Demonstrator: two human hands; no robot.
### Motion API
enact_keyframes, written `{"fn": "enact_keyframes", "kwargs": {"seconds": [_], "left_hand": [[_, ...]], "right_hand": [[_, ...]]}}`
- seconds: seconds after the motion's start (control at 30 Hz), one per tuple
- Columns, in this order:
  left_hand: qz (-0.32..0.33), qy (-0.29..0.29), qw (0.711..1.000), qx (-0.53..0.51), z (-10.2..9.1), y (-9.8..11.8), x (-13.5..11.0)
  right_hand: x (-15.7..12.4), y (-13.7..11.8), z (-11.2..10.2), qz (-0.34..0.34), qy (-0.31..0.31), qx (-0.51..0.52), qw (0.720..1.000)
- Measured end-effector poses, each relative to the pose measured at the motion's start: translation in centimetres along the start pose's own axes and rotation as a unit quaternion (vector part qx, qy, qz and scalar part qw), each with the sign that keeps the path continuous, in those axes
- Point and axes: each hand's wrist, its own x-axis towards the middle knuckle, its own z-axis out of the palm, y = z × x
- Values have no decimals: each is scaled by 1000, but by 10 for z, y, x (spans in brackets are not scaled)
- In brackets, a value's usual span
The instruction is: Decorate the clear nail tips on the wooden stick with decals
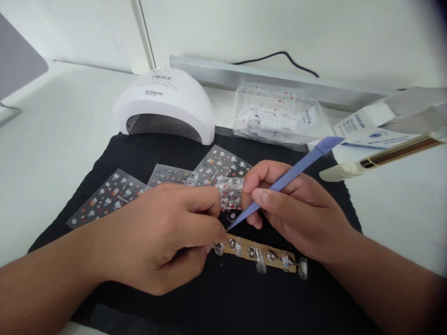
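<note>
My right hand (296, 209) is closed around slim purple tweezers (286, 179), whose pointed end slants down to my left fingertips. My left hand (160, 232) is closed in a pinch over the left end of a tan strip (267, 257). What its fingers hold, if anything, is hidden. On the strip are several silver studs and clear false nails (260, 260) with small printed figures; a few nails overhang the edge. Between the hands, partly covered by them, lies a clear sectioned piece (230, 193) with red and white prints.
Sticker sheets (113, 200) overlap on a black cloth (244, 302) behind my hands. At the back stand a white nail lamp (164, 100) and a clear plastic box (279, 116) of packets. A cream-tipped file-like stick (380, 160) and a paper carton (377, 121) are at right.
</note>
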Motion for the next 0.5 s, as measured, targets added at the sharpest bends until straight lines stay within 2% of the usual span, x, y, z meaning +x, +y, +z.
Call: {"fn": "enact_keyframes", "kwargs": {"seconds": [0.23, 0.5], "left_hand": [[-16, -26, 999, 17, -2, 2, 0], [-16, -18, 1000, 10, -2, 3, 1]], "right_hand": [[1, -1, 0, -1, -2, -2, 1000], [1, -2, 2, 4, 17, 3, 1000]]}}
